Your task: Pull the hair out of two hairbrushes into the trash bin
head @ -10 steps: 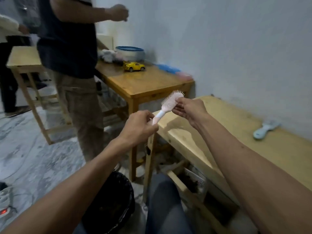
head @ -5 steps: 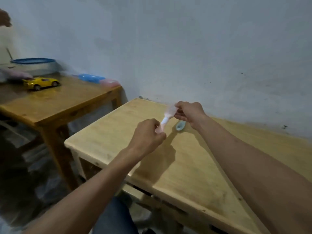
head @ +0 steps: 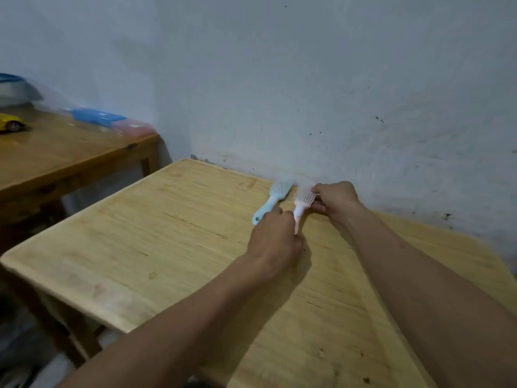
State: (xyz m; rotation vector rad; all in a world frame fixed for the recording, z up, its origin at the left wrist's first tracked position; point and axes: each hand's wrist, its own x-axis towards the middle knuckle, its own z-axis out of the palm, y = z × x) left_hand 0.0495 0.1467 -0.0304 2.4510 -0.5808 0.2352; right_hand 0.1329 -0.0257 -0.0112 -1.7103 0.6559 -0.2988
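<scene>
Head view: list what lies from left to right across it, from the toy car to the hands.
Yellow toy car → blue box → blue hairbrush → pink hairbrush, gripped by the left hand and right hand.

Pink hairbrush [head: 303, 199] just beside blue hairbrush [head: 272, 200], bristles up

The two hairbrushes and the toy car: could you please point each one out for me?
pink hairbrush [head: 304, 198], head view, on its bristle head.
blue hairbrush [head: 275, 195], head view, where handle meets head.
yellow toy car [head: 9, 123], head view, on its body.
</scene>
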